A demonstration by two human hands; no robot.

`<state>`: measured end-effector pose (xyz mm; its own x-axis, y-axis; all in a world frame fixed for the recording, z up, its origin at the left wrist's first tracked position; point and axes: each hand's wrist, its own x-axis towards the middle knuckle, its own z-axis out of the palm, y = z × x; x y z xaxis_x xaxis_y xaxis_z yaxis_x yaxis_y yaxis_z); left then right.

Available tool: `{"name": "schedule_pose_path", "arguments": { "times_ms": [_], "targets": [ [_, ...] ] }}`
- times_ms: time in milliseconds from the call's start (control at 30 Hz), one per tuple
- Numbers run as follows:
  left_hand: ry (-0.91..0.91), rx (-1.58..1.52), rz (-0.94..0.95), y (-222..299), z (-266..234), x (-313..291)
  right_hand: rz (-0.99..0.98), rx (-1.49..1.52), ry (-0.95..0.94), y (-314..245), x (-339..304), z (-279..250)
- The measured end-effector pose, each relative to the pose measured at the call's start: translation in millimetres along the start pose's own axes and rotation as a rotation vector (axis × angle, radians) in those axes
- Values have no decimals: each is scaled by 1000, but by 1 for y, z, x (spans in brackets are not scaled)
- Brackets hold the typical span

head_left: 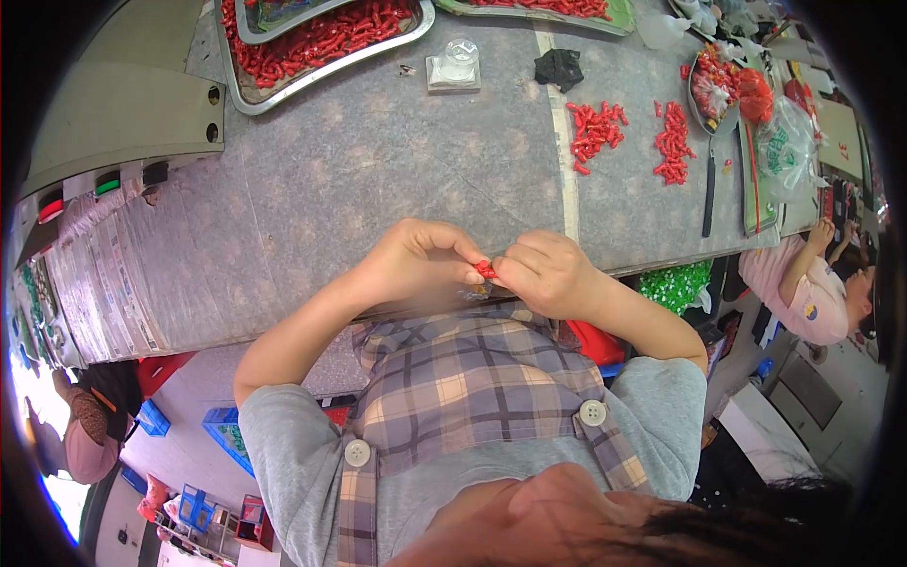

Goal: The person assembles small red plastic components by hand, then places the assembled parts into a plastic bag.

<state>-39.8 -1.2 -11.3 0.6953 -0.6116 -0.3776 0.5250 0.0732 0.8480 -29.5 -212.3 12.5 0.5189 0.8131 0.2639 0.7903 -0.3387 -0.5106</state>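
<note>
At the table's near edge, in front of my chest, my two hands meet over a small, glossy red piece (485,269). My left hand (416,257) pinches it between thumb and index finger, with the other fingers curled behind. From the other side my right hand (546,272) grips the same piece, its fingers folded in and partly covering it. The piece is too small to name its kind. Two loose piles of similar red pieces, a left pile (595,134) and a right pile (674,144), lie on the table beyond my right hand.
A metal tray (248,102) of red pieces stands far left, and a green tray (619,21) at the back. A square clear-and-white item (453,74) and black crumpled plastic (559,68) lie between. Rightward are a long-handled scoop (710,194), plastic bags (786,151) and another person (794,283).
</note>
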Motion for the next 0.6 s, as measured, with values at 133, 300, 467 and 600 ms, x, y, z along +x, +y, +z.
{"name": "schedule_pose_path", "arguments": {
  "times_ms": [133,300,467,600],
  "targets": [
    [-1,6,-7,1,0,-1,2,1,-3,0,0,0],
    [-8,8,-3,1,0,0,7,-2,-4,-1,1,0],
    [-10,-15,-5,1,-1,0,12,4,-22,-1,1,-2],
    [-20,-39,-10,0,-2,0,10,18,-25,0,3,-3]
  ]
}}
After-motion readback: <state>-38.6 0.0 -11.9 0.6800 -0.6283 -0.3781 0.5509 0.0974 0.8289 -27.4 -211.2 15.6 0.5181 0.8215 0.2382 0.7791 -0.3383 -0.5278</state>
